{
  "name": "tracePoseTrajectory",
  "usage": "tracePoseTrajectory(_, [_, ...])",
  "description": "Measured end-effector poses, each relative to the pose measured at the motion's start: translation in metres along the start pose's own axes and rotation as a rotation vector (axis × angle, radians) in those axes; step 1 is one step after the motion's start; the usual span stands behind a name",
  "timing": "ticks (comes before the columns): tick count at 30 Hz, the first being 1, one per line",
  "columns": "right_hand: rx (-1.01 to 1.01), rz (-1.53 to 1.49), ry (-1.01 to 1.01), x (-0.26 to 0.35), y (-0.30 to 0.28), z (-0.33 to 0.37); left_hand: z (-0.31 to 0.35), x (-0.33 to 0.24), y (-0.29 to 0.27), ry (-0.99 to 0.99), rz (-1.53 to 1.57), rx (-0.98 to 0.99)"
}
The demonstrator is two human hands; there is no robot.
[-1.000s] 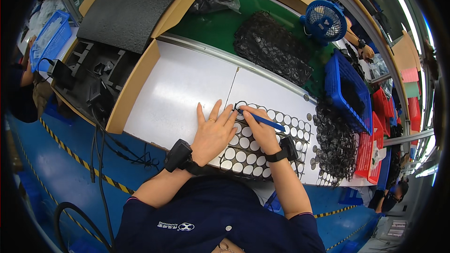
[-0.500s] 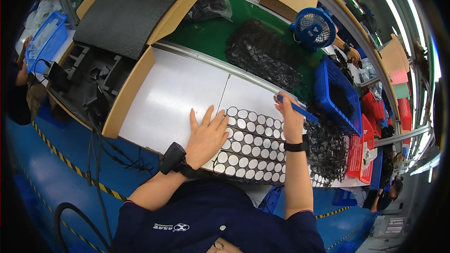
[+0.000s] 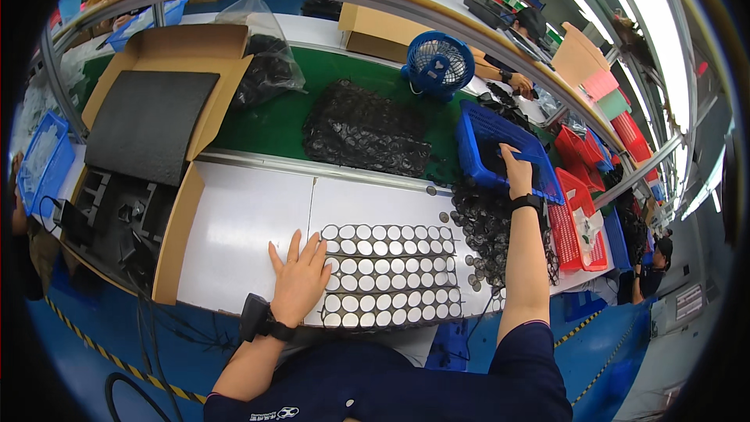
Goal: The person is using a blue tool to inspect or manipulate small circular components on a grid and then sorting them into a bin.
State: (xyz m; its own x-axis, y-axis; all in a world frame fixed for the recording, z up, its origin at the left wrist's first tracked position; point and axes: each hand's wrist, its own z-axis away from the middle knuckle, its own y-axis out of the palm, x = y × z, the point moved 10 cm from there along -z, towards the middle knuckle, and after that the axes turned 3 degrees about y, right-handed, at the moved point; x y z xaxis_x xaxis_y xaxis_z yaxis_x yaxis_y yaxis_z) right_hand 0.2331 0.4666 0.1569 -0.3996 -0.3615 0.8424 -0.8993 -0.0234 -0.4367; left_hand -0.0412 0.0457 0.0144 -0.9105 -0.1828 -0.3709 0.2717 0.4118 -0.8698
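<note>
A black sheet with rows of round openings [image 3: 391, 256] lies flat on the white table, whose surface shows through the openings. My left hand [image 3: 300, 287] rests with spread fingers on the table, its fingertips at the sheet's left edge. Over the near side of a blue basket [image 3: 486, 176] is my right hand [image 3: 517, 173], its fingers bent together. Whatever it holds, if anything, is hidden there. Dark contents sit inside the basket. Below my right wrist a heap of black scraps [image 3: 484, 223] covers the table, with several loose dark discs [image 3: 444, 217] beside it.
Beyond the table's metal rail, a pile of black sheets [image 3: 363, 129] lies on a green surface near a blue fan [image 3: 440, 65]. An open cardboard box [image 3: 178, 238] stands left. Red baskets [image 3: 576, 223] are on the right. Another person's hand [image 3: 521, 84] shows farther back.
My right hand has moved from above the sheet to the blue basket; the blue tool it held no longer shows. My left hand stays by the sheet. The view has shifted.
</note>
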Motion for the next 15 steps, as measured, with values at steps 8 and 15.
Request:
tracePoseTrajectory(8, [-0.071,0.432,-0.034,-0.017,-0.009,-0.017,0.001,-0.002,-0.002,0.032,-0.072,-0.024])
tracePoseTrajectory(15, [0.012,0.242,-0.111,0.002,0.005,-0.01,0.0,-0.001,0.0,0.026,-0.07,-0.003])
